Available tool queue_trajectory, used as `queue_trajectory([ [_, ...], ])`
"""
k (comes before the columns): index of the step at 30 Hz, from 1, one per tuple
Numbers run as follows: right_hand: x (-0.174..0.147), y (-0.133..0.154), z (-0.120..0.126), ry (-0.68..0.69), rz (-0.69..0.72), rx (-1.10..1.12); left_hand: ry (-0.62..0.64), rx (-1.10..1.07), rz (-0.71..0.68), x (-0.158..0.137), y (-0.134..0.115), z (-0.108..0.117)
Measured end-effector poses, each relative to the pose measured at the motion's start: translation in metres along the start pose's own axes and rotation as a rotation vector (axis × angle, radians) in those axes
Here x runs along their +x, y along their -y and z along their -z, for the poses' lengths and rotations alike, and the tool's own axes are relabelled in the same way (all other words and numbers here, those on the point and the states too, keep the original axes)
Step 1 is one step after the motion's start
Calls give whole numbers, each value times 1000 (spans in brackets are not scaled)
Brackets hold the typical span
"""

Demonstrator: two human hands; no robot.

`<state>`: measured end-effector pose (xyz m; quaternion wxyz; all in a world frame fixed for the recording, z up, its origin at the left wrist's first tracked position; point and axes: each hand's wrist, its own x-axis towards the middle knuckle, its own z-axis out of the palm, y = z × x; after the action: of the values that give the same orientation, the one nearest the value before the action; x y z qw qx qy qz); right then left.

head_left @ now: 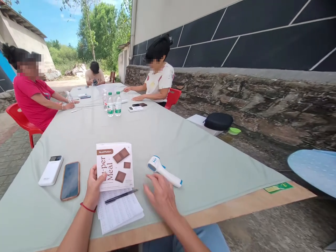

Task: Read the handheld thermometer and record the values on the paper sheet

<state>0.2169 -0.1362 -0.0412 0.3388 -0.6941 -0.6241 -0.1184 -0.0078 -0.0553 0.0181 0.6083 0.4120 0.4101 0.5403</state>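
My left hand [95,182] grips a white box [118,171] marked NutriMotion, printed with brown chocolate squares, its thumb across the front. The box stands tilted up, facing me. Below it lie written paper sheets [119,213] with a black pen [121,196] across them. My right hand [160,195] hovers or rests just in front of a white and blue infrared thermometer [165,172], fingers apart and holding nothing; whether it touches the thermometer I cannot tell. Left of my left hand lie a phone [70,181] and a white power bank [51,170].
Three people sit farther along the cloth-covered table [204,168]. Several water bottles [118,104] stand mid-table, beside another phone [139,104] and a white device [135,109]. A black case [218,121] is off the right edge, and a light-blue surface [312,168] is at far right.
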Motion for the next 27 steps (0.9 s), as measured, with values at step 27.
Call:
queue_trajectory([
  [27, 73, 101, 51, 447, -686, 1334, 46, 198, -2, 3, -3, 2],
])
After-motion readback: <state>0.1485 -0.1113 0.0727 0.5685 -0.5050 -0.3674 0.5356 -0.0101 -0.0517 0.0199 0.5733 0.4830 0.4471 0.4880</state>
